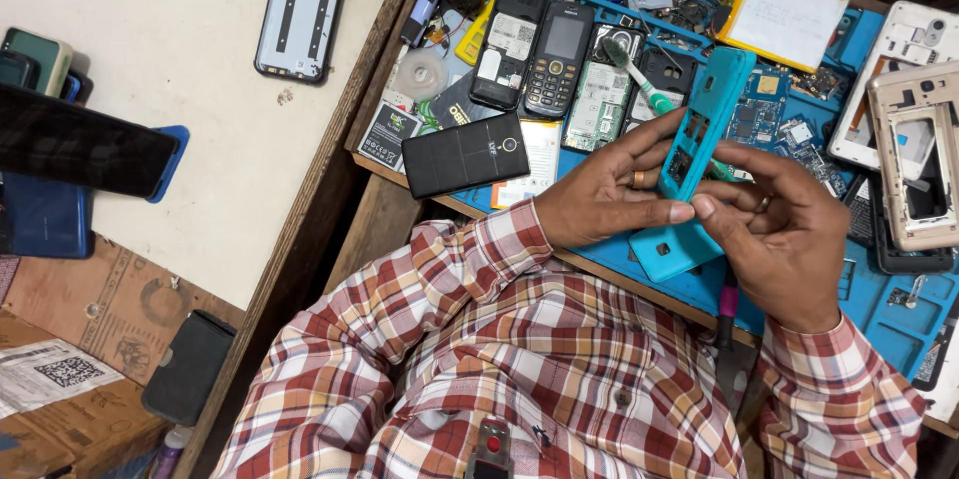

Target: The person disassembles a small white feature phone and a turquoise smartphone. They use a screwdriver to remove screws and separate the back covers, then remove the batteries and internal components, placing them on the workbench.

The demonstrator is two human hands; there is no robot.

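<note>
A turquoise phone housing (699, 139) is held upright-tilted between both hands above the blue work mat (889, 314). My left hand (599, 194), with a ring on one finger, grips the housing's left edge near its lower half. My right hand (789, 234) holds its right side, thumb pressed near the bottom edge. The housing's inside, with cut-outs, faces me. Both sleeves are red, white and brown plaid.
On the mat lie a black keypad phone (555, 57), an opened black phone back (507, 42), a black battery cover (466, 153), a green-white toothbrush (639, 79), circuit boards, a yellow-edged battery (782, 14) and beige phone frames (914, 154). A white table (180, 89) at left holds phones.
</note>
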